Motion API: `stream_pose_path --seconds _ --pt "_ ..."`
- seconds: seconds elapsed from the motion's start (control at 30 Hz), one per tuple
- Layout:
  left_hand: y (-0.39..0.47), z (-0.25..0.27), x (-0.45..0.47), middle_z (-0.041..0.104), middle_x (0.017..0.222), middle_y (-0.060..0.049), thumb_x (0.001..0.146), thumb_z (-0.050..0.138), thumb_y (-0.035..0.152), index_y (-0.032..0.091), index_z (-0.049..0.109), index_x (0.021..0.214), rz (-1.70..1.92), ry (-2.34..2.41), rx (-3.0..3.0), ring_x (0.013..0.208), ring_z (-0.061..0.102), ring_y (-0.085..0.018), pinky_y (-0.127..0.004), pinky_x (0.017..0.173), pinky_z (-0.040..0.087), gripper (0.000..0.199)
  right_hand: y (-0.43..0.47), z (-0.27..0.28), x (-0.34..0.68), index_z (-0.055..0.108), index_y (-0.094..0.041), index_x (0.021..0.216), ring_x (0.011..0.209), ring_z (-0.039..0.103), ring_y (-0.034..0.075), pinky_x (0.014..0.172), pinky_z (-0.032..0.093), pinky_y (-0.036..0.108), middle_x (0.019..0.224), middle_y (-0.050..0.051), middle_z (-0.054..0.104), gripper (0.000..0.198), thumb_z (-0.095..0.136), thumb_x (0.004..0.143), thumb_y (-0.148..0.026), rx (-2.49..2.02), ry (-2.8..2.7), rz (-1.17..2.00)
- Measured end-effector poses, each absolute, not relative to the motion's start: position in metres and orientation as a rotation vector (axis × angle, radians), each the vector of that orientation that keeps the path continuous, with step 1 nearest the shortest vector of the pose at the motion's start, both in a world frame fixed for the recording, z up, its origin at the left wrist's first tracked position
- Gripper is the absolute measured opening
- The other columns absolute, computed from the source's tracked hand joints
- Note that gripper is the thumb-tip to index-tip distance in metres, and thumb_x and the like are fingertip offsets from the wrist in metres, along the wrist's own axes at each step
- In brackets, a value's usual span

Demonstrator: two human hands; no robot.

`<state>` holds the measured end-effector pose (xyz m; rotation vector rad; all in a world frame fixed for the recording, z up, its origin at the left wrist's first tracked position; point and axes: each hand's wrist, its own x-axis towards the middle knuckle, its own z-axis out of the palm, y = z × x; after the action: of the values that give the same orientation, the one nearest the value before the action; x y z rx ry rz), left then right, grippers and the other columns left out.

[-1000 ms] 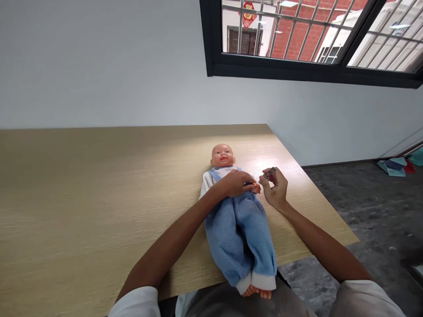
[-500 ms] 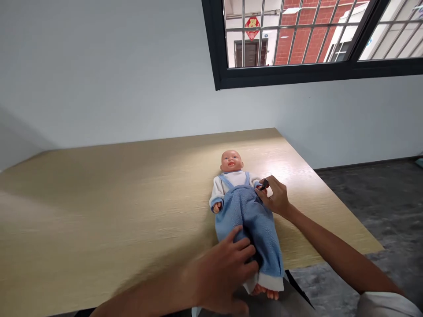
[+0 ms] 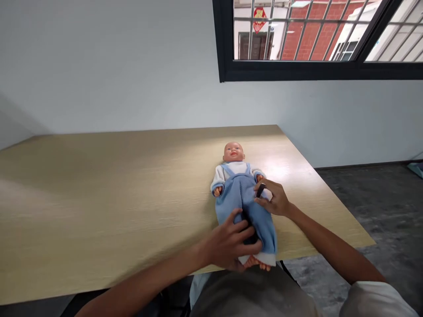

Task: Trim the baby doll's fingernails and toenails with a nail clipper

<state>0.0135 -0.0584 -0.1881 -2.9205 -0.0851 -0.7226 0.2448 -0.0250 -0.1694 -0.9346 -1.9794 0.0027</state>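
A baby doll (image 3: 233, 152) lies on its back on the table, head toward the wall. It wears blue overalls (image 3: 235, 189) over a white top, and its bare feet reach the near edge. Spread across the trouser legs, my left hand (image 3: 236, 240) touches the cloth with its fingers apart, beside a dark gap between the legs. At the doll's hip on the right side, my right hand (image 3: 274, 198) pinches a small black object (image 3: 261, 190) between thumb and fingers. A pale patch shows in that palm; what it is I cannot make out.
The light wooden table (image 3: 115, 189) stretches far to the left. Its right edge drops to a dark grey floor (image 3: 357, 189). A black-framed window (image 3: 287, 70) with metal bars is set in the pale wall behind.
The view has shifted, so the doll sits slightly higher in it. My right hand has turned the small black object more upright and moved a little down the doll's side. My left hand stays on the legs.
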Motion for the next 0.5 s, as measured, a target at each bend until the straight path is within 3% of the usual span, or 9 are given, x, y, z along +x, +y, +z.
stream_pose_path --seconds 0.17,0.4,0.5 --pt "-0.029 -0.191 0.015 0.058 0.101 -0.007 0.083 0.057 0.038 0.024 0.058 0.115 -0.602 -0.135 -2.946 0.092 0.049 -0.021 -0.059 0.112 0.02 0.035 -0.023 -0.173 0.245 0.06 -0.008 0.089 0.081 0.053 -0.011 0.078 0.043 0.0 0.082 0.0 0.06 0.028 0.059 0.081 -0.035 -0.989 -1.989 0.21" --pt "-0.02 -0.197 0.015 0.059 0.108 -0.006 0.086 0.054 0.033 0.021 0.06 0.112 -0.538 -0.182 -2.974 0.107 0.051 -0.023 -0.054 0.115 0.017 0.029 -0.021 -0.178 0.24 0.062 -0.014 0.095 0.099 0.051 -0.006 0.092 0.044 0.005 0.094 0.0 0.06 0.03 0.065 0.076 -0.036 -0.911 -2.225 -0.068" --pt "-0.023 -0.192 0.016 0.06 0.115 -0.006 0.088 0.052 0.029 0.028 0.056 0.128 -0.586 -0.161 -2.967 0.108 0.052 -0.022 -0.054 0.115 0.017 0.039 -0.019 -0.179 0.24 0.062 -0.014 0.096 0.099 0.05 -0.005 0.09 0.044 0.007 0.093 0.0 0.06 0.03 0.065 0.076 -0.036 -0.864 -2.263 -0.15"
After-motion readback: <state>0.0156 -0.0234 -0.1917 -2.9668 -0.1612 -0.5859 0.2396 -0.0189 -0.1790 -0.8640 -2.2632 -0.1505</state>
